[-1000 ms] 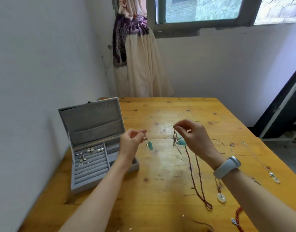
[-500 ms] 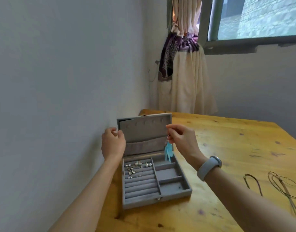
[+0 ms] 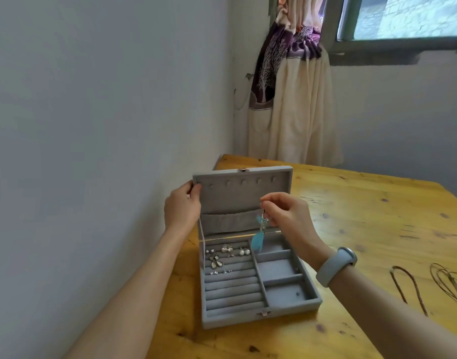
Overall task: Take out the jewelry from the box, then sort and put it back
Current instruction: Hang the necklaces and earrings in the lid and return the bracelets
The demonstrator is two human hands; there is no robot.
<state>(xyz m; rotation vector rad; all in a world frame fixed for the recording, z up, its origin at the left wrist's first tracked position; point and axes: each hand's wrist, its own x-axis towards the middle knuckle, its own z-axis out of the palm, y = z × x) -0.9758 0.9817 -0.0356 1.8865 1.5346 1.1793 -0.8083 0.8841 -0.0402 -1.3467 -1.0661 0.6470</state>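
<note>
Pale grey walls [image 3: 92, 112] meet in a corner. A cream and purple curtain [image 3: 292, 99] hangs beside a green-framed window [image 3: 393, 40] letting in daylight. The knotty wooden surface [image 3: 377, 216] stands against the left wall.

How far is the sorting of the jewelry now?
Partly done. Several earrings already lie in the ring rows of the open jewelry box. In hand: the right hand pinches turquoise feather earrings over the box, while the left hand holds the lid. Left: cord necklaces lie on the table; the side compartments look empty.
</note>
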